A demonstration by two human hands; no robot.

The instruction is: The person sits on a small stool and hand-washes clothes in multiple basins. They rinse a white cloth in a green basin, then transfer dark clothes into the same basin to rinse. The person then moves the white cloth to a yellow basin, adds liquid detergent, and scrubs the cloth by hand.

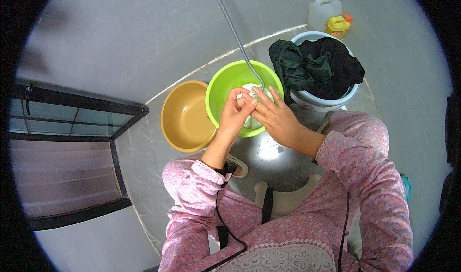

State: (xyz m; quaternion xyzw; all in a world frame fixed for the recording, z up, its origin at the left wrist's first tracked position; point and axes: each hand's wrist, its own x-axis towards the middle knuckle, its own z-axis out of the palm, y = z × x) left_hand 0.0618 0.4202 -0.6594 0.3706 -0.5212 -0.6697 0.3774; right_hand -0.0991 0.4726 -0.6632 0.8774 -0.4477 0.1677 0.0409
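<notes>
Both my hands meet above a lime-green plastic basin (pixel 223 81). The fingertips of my left hand (pixel 236 111) touch the fingers of my right hand (pixel 275 115), near a ring on one of them. My right fingers are spread; whether my left fingertips pinch anything small cannot be told. White, wet-looking cloth (pixel 254 122) lies in the basin below, partly hidden by my hands. A grey corrugated hose (pixel 234 34) hangs down into the basin, its end beside the cloth.
A tan basin (pixel 189 117) with liquid stands left. Dark clothes (pixel 320 68) overhang a pale blue tub (pixel 354 91) at the right. Behind it are a yellow jug (pixel 338 27) and a translucent canister (pixel 324 10) by the wall. A black-framed door (pixel 119 164) stands far left.
</notes>
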